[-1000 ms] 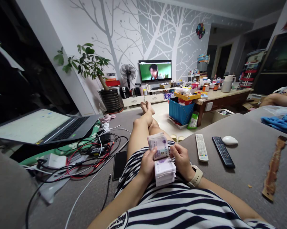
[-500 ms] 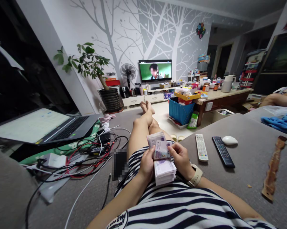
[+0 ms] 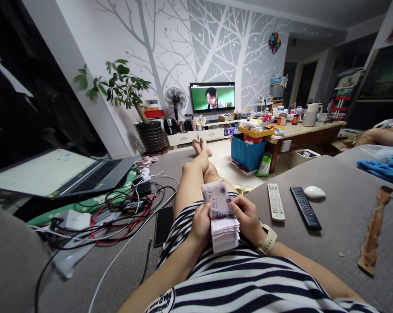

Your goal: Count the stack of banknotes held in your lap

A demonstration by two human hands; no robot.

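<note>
A thick wad of purple banknotes [image 3: 225, 237], marked with a 5, is bent over in my hands above my lap. My left hand [image 3: 201, 224] grips it from the left, thumb pressed on the face of the notes. At the right edge of the upper notes, my right hand [image 3: 247, 219] pinches a banknote [image 3: 220, 204] between thumb and fingers. The lower ends of the notes fan out in layers toward my striped clothing [image 3: 248, 278]. A pale watch [image 3: 268, 240] is on my right wrist.
On the grey sofa to my right lie a white remote [image 3: 276, 202], a black remote [image 3: 305, 208], a white mouse [image 3: 314, 192] and a brown strip [image 3: 375, 230]. Left are a phone [image 3: 163, 226], tangled cables [image 3: 140, 204] and a laptop [image 3: 95, 174]. Another person's leg [image 3: 381, 137] shows far right.
The upper banknote, tilted out to the right before, now lies flatter against the stack. My right hand has shifted slightly left; my left hand keeps its grip.
</note>
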